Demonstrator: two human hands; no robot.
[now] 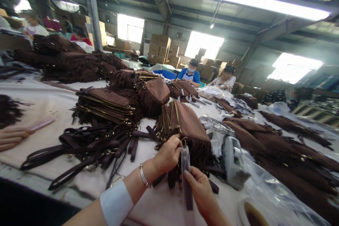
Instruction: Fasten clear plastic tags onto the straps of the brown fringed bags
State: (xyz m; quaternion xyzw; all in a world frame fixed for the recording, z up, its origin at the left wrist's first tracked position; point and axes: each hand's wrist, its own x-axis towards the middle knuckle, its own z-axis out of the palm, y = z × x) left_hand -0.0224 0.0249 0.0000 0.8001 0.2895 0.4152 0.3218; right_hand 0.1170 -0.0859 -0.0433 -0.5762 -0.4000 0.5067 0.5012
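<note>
My left hand (169, 152), with a silver bangle at the wrist, is closed in a pinch at the upper end of a brown wrist strap (188, 201). A clear plastic sleeve (185, 159) covers much of this strap, and a gold clasp shows at its top. My right hand (200, 185) grips the sleeved strap lower down, thumb on its front. Just behind my hands stands a row of brown fringed zip pouches (189, 122) with gold zippers. Loose brown straps (106, 144) with gold rings lie in a heap to the left.
A tape dispenser (234, 160) and a roll of tape (247, 213) sit at right, beside clear plastic (280, 190). More fringed pouches (106, 104) are stacked behind. At far left, another person's hand (13, 137) holds a pink comb (42, 123). Co-workers sit across the table.
</note>
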